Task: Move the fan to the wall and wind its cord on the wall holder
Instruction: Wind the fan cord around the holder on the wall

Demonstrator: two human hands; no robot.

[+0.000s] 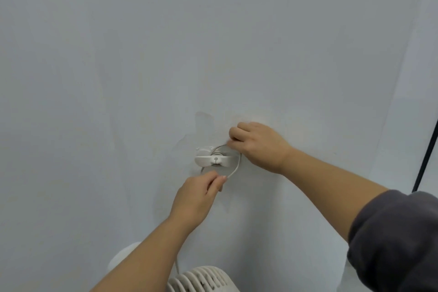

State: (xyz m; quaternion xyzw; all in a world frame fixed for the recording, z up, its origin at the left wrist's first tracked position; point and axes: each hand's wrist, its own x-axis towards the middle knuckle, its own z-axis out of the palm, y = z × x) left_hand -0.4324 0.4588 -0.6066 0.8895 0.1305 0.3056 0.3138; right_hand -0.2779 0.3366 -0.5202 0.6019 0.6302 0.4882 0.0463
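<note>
A small white cord holder is stuck on the pale wall at mid-frame. A thin white cord loops around it on the right side. My right hand pinches the cord at the top right of the holder, fingers pressed near the wall. My left hand grips the cord just below the holder. The white fan stands at the bottom edge by the wall, only its ribbed top showing, partly behind my left forearm. A stretch of cord rises from the fan.
The plain white wall fills the view, with a patched mark above the holder. A dark thin pole or cable runs down the right edge. A white rounded object sits at the lower left beside the fan.
</note>
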